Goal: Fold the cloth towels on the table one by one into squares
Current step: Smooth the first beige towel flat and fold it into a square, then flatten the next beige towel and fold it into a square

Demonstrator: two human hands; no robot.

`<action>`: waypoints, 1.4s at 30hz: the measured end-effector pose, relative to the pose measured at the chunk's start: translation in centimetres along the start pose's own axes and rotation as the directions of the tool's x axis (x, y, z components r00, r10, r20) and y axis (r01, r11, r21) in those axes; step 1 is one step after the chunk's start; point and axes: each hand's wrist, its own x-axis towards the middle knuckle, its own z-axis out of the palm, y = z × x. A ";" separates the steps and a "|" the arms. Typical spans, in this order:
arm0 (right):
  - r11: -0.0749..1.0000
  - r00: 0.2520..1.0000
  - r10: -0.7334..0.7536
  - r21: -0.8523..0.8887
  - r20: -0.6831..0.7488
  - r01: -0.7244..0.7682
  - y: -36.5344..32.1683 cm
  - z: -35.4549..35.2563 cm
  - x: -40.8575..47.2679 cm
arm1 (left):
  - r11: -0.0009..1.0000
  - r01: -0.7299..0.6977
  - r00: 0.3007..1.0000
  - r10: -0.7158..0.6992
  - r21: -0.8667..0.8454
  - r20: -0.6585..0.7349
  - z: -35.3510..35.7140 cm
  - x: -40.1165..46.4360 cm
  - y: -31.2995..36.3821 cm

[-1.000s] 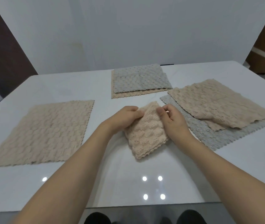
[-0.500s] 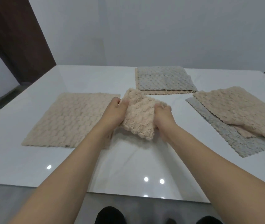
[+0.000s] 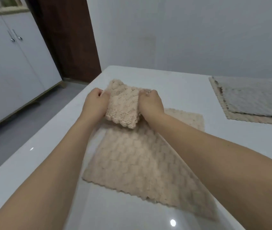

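A small folded beige towel hangs in the air between both hands. My left hand grips its left edge and my right hand grips its right edge, fingers curled round the cloth. Directly beneath it a larger beige towel lies spread flat on the white table; my right forearm covers part of its right side. A grey towel lies on another beige towel at the far right of the table.
The table's left edge runs diagonally, with grey floor beyond it. White cabinets stand at the left and a dark brown door behind. A white wall backs the table.
Both hands have carried the folded beige towel leftward and now hold it above the flat beige towel. The camera has turned left, so the right-hand towels have left the view.
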 end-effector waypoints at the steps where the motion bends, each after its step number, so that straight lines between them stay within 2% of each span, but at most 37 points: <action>1: 0.999 1.000 -0.025 -0.022 0.019 0.026 -0.5 1.7 1.2 | 1.000 0.014 1.000 -0.014 0.009 -0.019 -0.8 1.6 -1.1; 6: 0.988 0.988 -0.102 -0.101 0.118 0.114 -2.9 9.1 5.9 | 0.998 0.057 0.984 -0.050 0.039 -0.169 -4.1 8.1 -5.4; 8: 0.968 0.976 -0.132 -0.190 0.173 0.165 -3.7 11.6 7.3 | 0.994 0.086 0.971 -0.068 0.068 -0.229 -5.6 10.0 -7.1; 11: 0.862 0.966 -0.159 -0.448 0.206 0.237 -3.7 14.0 8.5 | 0.978 0.155 0.960 -0.116 0.137 -0.254 -6.6 11.6 -9.5; 15: 0.750 0.956 -0.256 -0.595 0.141 0.289 -2.5 14.9 8.8 | 0.959 0.084 0.977 -0.025 0.270 -0.214 -5.9 12.0 -10.1; 21: 0.764 0.976 -0.211 -0.614 0.049 0.196 -2.4 15.4 9.2 | 0.956 0.054 0.982 0.001 0.287 -0.190 -5.8 11.7 -10.0; 25: 0.763 0.981 -0.177 -0.620 0.077 0.186 -2.7 15.2 9.1 | 0.943 0.041 0.985 0.018 0.330 -0.172 -5.7 11.5 -10.0; 29: 0.879 0.991 -0.053 -0.466 0.120 0.104 -4.4 13.2 9.1 | 0.920 0.056 0.974 0.034 0.387 -0.223 -5.8 11.2 -9.8; 31: 0.888 0.982 -0.148 -0.420 0.118 0.184 -5.0 10.0 8.8 | 0.894 0.052 0.927 0.122 0.445 -0.354 -5.8 10.5 -9.2; 33: 0.815 0.935 -0.334 -0.463 0.117 0.349 -4.5 6.0 7.9 | 0.841 -0.033 0.852 0.307 0.540 -0.425 -5.5 9.7 -7.8; 35: 0.746 0.903 -0.407 -0.519 0.139 0.417 -3.0 1.7 6.4 | 0.788 -0.192 0.800 0.471 0.585 -0.371 -4.3 8.4 -5.2; 37: 0.696 0.914 -0.383 -0.608 0.135 0.382 -0.9 -2.5 5.0 | 0.756 -0.351 0.798 0.550 0.552 -0.246 -2.0 6.1 -2.0; 40: 0.628 0.949 -0.312 -0.742 0.038 0.236 2.3 -8.1 2.6 | 0.736 -0.508 0.839 0.540 0.448 0.067 2.5 0.7 1.6; 42: 0.610 0.972 -0.232 -0.783 -0.029 0.122 4.3 -11.1 0.3 | 0.727 -0.530 0.848 0.450 0.436 0.280 4.5 -2.5 2.4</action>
